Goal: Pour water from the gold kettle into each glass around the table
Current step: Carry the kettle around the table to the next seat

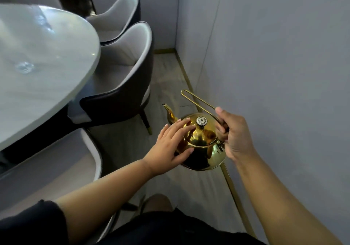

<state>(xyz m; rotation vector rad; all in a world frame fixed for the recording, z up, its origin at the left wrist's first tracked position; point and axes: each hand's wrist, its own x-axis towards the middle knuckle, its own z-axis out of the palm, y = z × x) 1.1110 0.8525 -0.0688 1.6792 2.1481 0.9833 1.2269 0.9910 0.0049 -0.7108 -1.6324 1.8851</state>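
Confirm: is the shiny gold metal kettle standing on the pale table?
No, the shiny gold metal kettle hangs over the floor, right hand gripping its handle, left hand touching its side.

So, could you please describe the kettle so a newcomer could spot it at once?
Right of the pale table, between the grey chairs and the wall, two hands hold the kettle above the floor. The right hand grips its wire handle; the left hand rests on its body. Nothing else is gold with a curved spout.
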